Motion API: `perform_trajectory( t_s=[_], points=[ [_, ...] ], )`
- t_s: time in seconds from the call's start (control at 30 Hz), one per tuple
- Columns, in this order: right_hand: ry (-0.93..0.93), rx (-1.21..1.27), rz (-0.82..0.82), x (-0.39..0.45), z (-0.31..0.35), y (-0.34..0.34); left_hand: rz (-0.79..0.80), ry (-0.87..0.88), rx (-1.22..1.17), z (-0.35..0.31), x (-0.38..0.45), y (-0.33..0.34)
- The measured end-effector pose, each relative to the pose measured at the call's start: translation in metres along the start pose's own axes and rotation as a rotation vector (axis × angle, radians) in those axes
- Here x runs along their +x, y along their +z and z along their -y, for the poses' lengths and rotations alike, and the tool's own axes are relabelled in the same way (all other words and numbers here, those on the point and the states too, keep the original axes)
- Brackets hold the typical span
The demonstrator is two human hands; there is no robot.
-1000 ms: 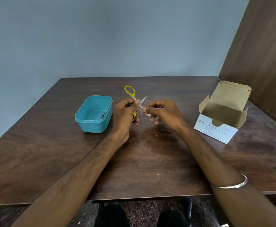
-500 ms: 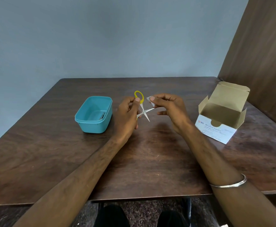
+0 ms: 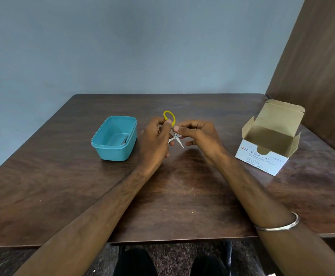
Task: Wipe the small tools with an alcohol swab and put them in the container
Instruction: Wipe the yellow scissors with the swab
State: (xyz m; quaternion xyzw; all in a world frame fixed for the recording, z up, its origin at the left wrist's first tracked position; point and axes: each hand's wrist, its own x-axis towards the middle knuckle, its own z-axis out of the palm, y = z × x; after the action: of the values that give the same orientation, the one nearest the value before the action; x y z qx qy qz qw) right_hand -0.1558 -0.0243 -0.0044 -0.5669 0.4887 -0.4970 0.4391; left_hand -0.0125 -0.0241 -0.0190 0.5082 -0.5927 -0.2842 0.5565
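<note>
Printed on front face of open cardboard box (image 3: 262,160) at table's right: "BD" logo, then "Alcohol Swabs", below it "Isopropyl Alcohol 70% v/v". Lower down "100" and a "REF" number, digits too small to read; other fine print blurred. No readable text elsewhere.
</note>
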Motion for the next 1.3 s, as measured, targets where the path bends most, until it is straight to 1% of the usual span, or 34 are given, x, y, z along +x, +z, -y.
perform_trajectory(
  t_s=[0.23, 0.47, 0.67, 0.83, 1.07, 1.23, 1.3],
  points=[
    [-0.026, 0.005, -0.018, -0.0002, -0.002, 0.0047, 0.015, -0.004, 0.0, -0.0015, -0.0017, -0.0006],
    [-0.001, -0.074, 0.057, -0.0002, -0.0012, 0.0, -0.007, -0.002, -0.007, -0.0018, 0.0002, -0.0014],
    [-0.022, -0.054, 0.022, -0.0014, -0.0013, 0.0027, 0.013, -0.004, -0.02, -0.002, -0.0015, -0.002],
    [0.001, -0.1, 0.079, -0.0008, -0.0005, -0.0015, 0.001, 0.01, -0.016, -0.0058, -0.0009, -0.0033],
    [-0.041, -0.051, 0.03, -0.0001, -0.0032, 0.0027, 0.018, 0.018, -0.003, -0.006, -0.0025, -0.0036],
    [-0.001, -0.114, 0.119, 0.0018, -0.004, -0.0008, -0.008, 0.014, -0.018, -0.0077, -0.0008, -0.0054],
    [-0.021, -0.103, 0.1, 0.002, -0.0048, -0.0003, -0.013, -0.008, -0.021, -0.0073, -0.0017, -0.0043]
  ],
)
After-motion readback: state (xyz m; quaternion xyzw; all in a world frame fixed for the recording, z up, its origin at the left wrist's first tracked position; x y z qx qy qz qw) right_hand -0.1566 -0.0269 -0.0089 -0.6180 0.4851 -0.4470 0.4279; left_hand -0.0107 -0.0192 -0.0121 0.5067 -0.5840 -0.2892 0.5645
